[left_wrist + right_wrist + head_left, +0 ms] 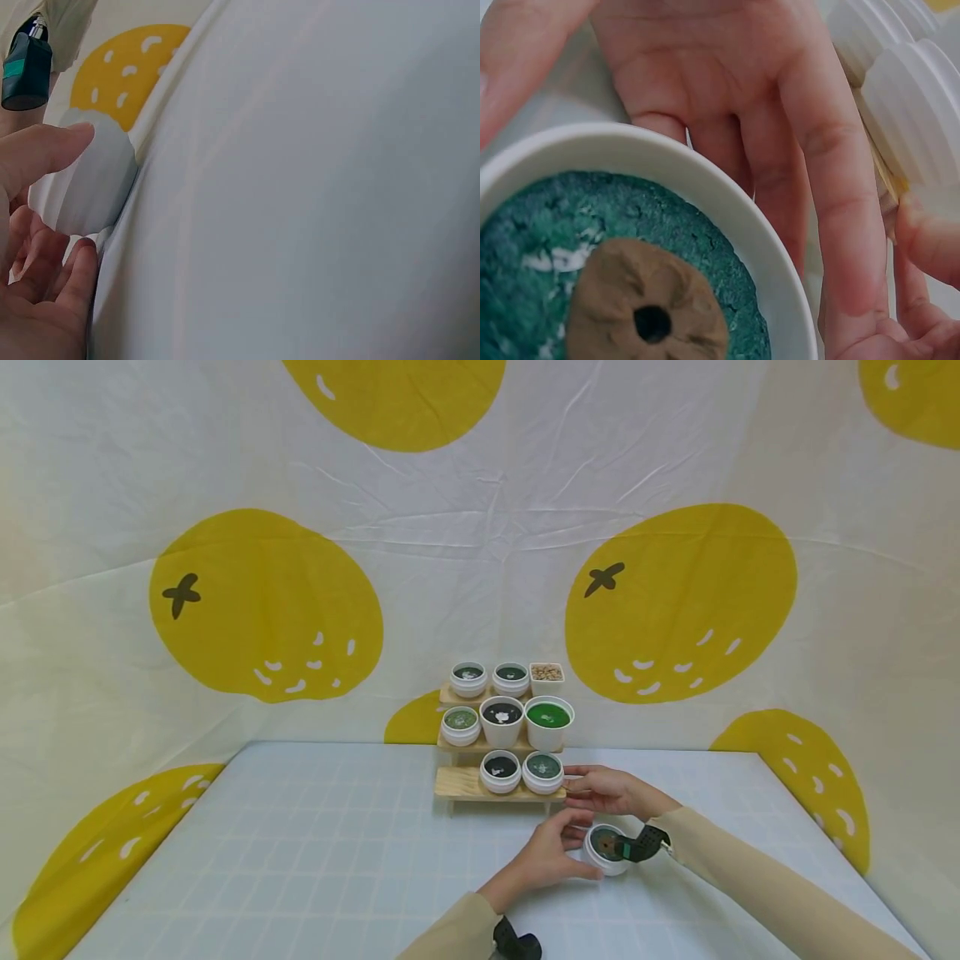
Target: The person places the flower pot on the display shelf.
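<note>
A white round bowl with a dark green surface and a brown lobed piece on top stands on the table at right. Beside it is my left hand, thumb and fingers spread around its left side; in the left wrist view the thumb overlaps the bowl's wall. Farther back, my right hand reaches with extended fingers to the right end of the wooden tiered stand, next to a white bowl with a grey-green surface. Its exact contact there is partly hidden.
Several white bowls with green or dark surfaces fill the stand's tiers, among them a bright green cup, a dark cup and a square dish of beige bits. Behind hangs a white cloth printed with yellow fruit.
</note>
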Action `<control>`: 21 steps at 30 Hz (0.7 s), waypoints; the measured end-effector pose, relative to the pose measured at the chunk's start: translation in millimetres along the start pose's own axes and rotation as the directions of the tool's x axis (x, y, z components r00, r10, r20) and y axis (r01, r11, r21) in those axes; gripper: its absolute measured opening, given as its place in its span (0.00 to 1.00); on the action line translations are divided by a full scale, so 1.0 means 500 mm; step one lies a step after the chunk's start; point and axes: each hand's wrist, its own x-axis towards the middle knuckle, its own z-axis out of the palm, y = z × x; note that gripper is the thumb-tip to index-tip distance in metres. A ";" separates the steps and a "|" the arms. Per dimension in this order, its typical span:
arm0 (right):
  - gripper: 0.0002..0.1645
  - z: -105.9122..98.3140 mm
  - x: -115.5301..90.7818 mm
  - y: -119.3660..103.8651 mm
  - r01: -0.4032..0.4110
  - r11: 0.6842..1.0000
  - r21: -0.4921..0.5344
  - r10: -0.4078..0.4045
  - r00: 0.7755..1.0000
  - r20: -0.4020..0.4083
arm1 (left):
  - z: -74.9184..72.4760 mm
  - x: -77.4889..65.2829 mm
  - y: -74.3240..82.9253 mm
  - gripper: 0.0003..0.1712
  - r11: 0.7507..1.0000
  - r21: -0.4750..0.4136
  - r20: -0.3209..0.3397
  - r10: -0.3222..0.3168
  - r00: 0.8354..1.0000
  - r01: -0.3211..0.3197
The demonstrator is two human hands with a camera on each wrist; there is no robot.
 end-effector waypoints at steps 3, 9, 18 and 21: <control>0.37 0.002 -0.001 -0.001 -0.003 1.000 0.003 0.003 1.000 -0.003 | 0.004 0.003 0.001 0.39 1.000 -0.004 0.004 0.008 1.000 -0.008; 0.36 0.008 -0.004 -0.005 -0.008 1.000 0.007 0.008 1.000 -0.011 | 0.010 0.008 0.006 0.38 0.999 0.040 -0.002 0.024 1.000 -0.024; 0.37 0.007 -0.006 -0.002 -0.019 1.000 0.024 0.019 1.000 -0.016 | 0.014 0.016 0.002 0.37 0.994 0.107 0.020 0.003 1.000 -0.005; 0.37 0.005 -0.003 0.000 -0.010 1.000 0.027 0.010 1.000 -0.015 | 0.013 0.017 0.000 0.36 0.994 0.113 0.024 0.002 1.000 -0.005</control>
